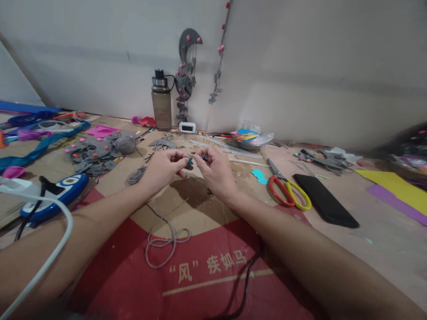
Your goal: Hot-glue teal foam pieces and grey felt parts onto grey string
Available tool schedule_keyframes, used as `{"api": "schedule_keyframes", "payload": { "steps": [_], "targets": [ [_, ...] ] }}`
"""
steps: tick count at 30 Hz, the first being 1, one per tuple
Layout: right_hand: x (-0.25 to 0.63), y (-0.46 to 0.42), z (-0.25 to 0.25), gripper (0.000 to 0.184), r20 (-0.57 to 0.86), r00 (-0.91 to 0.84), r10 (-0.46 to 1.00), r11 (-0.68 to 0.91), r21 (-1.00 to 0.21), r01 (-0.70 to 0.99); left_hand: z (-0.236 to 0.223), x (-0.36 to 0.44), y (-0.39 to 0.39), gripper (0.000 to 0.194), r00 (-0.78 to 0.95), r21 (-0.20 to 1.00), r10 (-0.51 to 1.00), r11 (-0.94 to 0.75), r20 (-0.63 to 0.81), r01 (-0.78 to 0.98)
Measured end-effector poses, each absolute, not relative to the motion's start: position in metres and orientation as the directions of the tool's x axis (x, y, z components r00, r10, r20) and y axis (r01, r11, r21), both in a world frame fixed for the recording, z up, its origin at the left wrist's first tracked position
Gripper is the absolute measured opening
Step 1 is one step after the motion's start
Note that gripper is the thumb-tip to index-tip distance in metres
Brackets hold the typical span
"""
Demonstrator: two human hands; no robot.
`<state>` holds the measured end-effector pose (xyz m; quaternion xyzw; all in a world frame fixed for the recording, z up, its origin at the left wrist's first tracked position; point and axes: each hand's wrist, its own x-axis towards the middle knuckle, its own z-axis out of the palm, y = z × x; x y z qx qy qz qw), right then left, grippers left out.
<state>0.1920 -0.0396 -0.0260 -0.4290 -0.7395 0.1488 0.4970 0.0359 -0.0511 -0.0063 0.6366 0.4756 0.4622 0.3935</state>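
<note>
Above the cardboard, my left hand pinches a small dark teal piece, perhaps cut felt or foam, between thumb and fingertips. My right hand is closed right beside it, its thumb and finger almost meeting the piece. A small dark thing shows at the right fingers; its kind is too blurred to tell. Below the hands, loose grey cord lies in loops, and a small wound bundle of grey cord sits by the left wrist.
Scissors and a black phone lie right, near a turquoise scrap. A blue-and-white glue gun-like device and white cable are left. A bottle, small clock and hanging grey felt ornament stand behind.
</note>
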Motion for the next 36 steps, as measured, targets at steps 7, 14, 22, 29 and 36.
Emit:
{"api": "schedule_keyframes", "payload": {
  "steps": [7,14,22,29,36],
  "targets": [
    [0.191,-0.039,-0.028,0.014,0.599,-0.136,0.789,0.579,-0.650,0.492,-0.008,0.035,-0.050,0.018,0.144,0.931,0.960,-0.270,0.240,0.246],
    [0.190,-0.036,-0.031,0.015,0.594,-0.126,0.795,0.575,-0.670,0.470,-0.012,0.036,-0.049,0.018,0.164,0.932,0.956,-0.276,0.242,0.236],
    [0.189,-0.036,-0.032,0.009,0.606,-0.136,0.784,0.599,-0.679,0.425,-0.010,0.036,-0.052,0.017,0.188,0.930,0.959,-0.258,0.213,0.260],
    [0.185,-0.035,-0.040,0.012,0.467,-0.213,0.859,0.507,-0.835,0.214,-0.006,0.032,-0.051,0.017,0.197,0.923,0.962,-0.244,0.191,0.297],
    [0.184,-0.038,-0.032,0.010,0.444,-0.182,0.877,0.474,-0.863,0.175,-0.006,0.028,-0.049,0.014,0.198,0.896,0.962,-0.251,0.188,0.367]
  ]
}}
